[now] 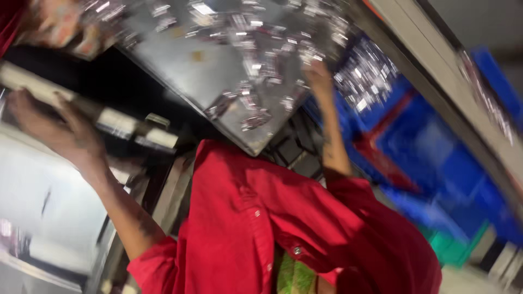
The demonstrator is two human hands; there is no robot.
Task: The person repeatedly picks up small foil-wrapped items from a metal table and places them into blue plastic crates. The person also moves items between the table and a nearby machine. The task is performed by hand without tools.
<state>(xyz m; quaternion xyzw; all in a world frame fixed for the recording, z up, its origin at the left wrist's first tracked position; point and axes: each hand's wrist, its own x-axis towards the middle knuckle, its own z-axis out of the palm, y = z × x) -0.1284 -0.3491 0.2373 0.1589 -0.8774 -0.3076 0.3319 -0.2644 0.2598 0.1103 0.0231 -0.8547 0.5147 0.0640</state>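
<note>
**Both hands raised to a littered steel tabletop**

1. Our red shirt (261, 218), nearest, filling six o'clock.
2. Our left hand (57, 130), at nine o'clock: fingers curled over a long pale bar (117, 122), seemingly for support; blur hides how tightly.
3. Our right hand (318, 76), at one o'clock: resting among small shiny packets (256, 117) strewn on the steel table (190, 65); open or closed, we cannot tell.
4. Blue crates (436, 152), farther off at three o'clock.

Factory floor: metal parts table (180, 71), blue crates (436, 158)
</note>
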